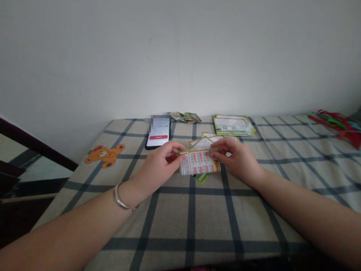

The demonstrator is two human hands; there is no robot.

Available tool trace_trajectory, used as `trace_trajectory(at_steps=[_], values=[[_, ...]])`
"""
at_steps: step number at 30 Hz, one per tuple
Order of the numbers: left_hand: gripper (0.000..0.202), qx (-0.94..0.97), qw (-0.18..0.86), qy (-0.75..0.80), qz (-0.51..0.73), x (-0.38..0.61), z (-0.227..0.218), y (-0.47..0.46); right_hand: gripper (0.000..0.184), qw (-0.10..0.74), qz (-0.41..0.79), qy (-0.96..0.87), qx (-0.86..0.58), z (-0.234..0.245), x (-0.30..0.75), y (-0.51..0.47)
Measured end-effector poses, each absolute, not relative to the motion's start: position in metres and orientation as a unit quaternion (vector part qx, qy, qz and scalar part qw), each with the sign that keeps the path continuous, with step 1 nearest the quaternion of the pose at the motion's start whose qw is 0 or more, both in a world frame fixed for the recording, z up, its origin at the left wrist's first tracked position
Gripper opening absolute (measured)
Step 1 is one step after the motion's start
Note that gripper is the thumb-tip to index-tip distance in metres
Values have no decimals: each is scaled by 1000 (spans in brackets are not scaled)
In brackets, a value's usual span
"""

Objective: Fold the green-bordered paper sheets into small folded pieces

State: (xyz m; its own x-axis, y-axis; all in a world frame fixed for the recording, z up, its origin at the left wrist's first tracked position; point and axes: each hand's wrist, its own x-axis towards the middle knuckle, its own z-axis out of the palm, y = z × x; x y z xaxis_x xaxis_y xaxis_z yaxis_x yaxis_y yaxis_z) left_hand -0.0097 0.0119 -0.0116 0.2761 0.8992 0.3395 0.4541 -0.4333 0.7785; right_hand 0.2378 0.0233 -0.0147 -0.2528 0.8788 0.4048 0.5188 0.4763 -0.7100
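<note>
- Small white-and-orange, green-edged paper leaflet held just R of the black smartphone, nearer the person.
- L hand & R hand: fingertips pinched tight on its top corners; top edge poss. bent over.
- Flat leaflet stack R of phone, unfolded; a few small folded bits just behind it.

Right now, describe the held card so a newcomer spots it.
On the checked cloth, look right of the phone, nearer than the card stack. The card is pinched at its top edge by left hand and right hand. Unlike loose cards beneath, it is raised and curled, showing an orange grid.
</note>
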Motion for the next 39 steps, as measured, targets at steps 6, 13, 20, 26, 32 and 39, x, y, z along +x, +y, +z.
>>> trace_trajectory(at_steps=[6,13,20,26,32,39], values=[[14,726,313,442,424,-10,-12,14,22,431,286,-726,-452,-13,236,21],[13,715,317,441,441,-9,-13,15,22,442,320,-705,-452,-10,234,22],[12,705,329,449,439,-9,-15,16,21,447,324,-697,-458,-11,234,22],[10,699,339,452,438,-8,-14,16,18,440,320,-702,-460,-9,234,21],[10,705,327,463,426,-9,-15,18,16,428,321,-702,-469,-10,233,22],[4,804,94,460,363,-11,-8,17,12,357,213,-752,-512,-8,236,23]])
